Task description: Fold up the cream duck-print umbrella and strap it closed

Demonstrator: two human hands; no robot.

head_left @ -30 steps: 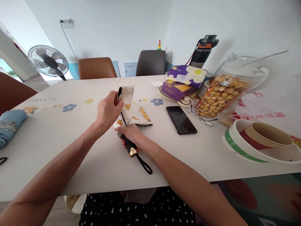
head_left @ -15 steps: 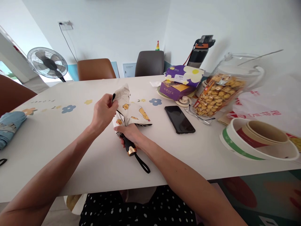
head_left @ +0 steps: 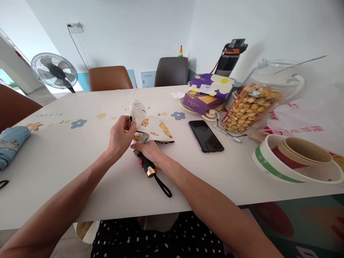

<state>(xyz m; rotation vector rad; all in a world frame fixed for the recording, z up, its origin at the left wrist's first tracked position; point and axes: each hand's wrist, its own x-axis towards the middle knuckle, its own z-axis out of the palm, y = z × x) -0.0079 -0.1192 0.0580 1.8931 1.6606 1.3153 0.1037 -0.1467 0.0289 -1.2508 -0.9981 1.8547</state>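
Observation:
A folding umbrella point(head_left: 154, 125) with cream fabric, printed with small yellow cartoon figures, lies partly folded over the white table. Its black handle point(head_left: 147, 165) has a gold band and a black wrist loop, pointing toward me. My right hand point(head_left: 150, 151) is closed around the umbrella just above the handle, thumb over the fabric. My left hand point(head_left: 122, 133) pinches the dark edge of a cream panel on the left side. One fabric flap spreads to the right, its black-edged corner on or just above the tabletop. The left fingertips are partly hidden behind the cloth.
Right of the umbrella lies a black phone point(head_left: 206, 136), with eyeglasses point(head_left: 228, 132) beyond it. Farther right are a snack jar point(head_left: 249, 104), purple packages point(head_left: 200, 102) and paper bowls point(head_left: 279, 172). A blue folded umbrella point(head_left: 13, 145) rests at the left edge.
My left hand has moved slightly down and toward me, drawing the panel edge over the umbrella's shaft. The upper fabric tip has shifted left. My right hand keeps its hold.

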